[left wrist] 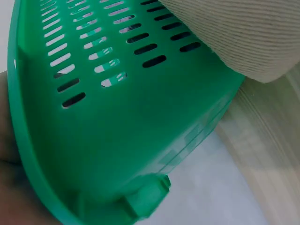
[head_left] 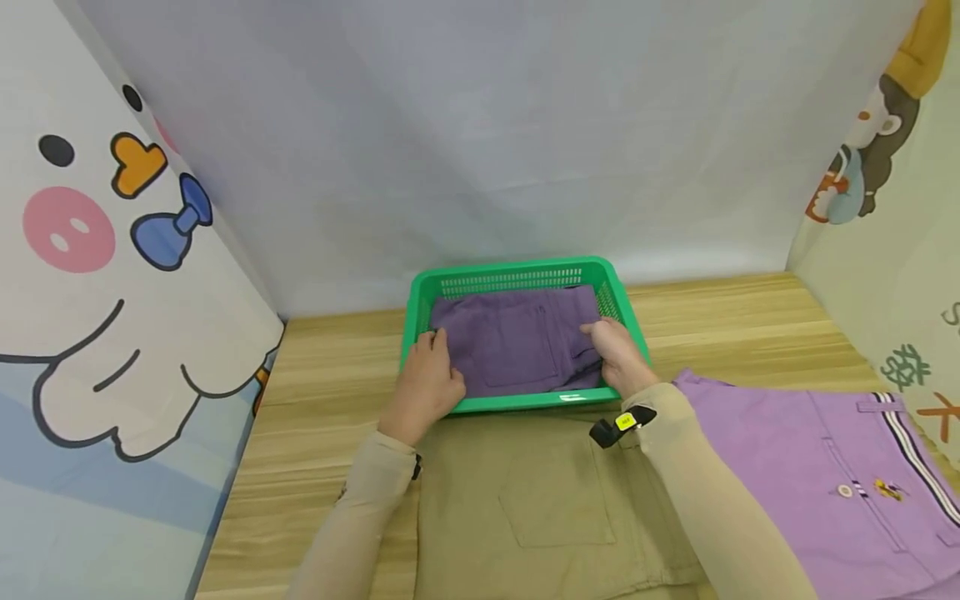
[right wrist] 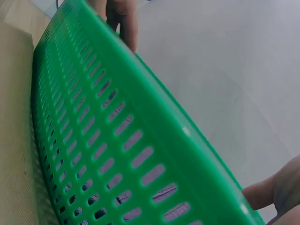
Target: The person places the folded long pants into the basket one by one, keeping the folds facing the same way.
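Note:
Folded purple pants, a patch pocket and a seam showing, lie inside a green plastic basket with slotted walls. My left hand reaches over the basket's left rim and grips the pants by their left edge, thumb apart from the fingers. Across from it, my right hand holds the right edge of the pants just inside the right rim. Its fingertips are partly hidden by the cloth. In the right wrist view, left-hand fingers hang over the far rim.
Khaki pants lie flat in front of the basket, under the forearms. Lilac pants with a striped waistband spread at the right. All rest on a wood-grain table; a pale cloth wall stands behind, with printed cartoon panels on both sides.

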`<state>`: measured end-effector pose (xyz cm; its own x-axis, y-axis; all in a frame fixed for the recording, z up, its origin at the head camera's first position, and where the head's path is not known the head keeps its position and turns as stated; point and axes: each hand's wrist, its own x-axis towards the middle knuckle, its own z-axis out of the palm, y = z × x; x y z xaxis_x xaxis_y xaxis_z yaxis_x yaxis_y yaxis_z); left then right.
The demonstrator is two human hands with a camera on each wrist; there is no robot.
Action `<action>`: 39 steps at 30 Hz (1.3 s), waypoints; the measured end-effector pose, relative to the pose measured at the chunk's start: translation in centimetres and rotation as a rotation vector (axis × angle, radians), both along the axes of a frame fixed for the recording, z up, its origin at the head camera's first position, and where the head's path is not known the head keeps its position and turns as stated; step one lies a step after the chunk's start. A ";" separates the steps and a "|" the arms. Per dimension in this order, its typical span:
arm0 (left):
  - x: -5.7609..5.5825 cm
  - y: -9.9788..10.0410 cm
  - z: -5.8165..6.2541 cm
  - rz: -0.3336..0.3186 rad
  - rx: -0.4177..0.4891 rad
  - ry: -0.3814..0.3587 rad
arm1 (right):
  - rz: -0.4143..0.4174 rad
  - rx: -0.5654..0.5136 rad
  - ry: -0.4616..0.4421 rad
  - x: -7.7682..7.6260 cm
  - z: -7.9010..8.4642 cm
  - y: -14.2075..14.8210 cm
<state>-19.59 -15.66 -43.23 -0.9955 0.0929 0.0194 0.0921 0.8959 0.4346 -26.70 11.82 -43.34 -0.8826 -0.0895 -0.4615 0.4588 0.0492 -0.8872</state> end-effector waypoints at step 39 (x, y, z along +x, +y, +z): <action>6.4 -1.4 4.4 -0.058 0.794 -0.179 | 0.172 -0.044 0.325 10.8 6.3 -0.5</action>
<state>-13.23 -17.01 -38.85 -0.9839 0.1694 -0.0577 -0.0023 0.3102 0.9507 -15.91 11.30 -37.08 -0.9528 -0.2631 -0.1518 0.1410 0.0598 -0.9882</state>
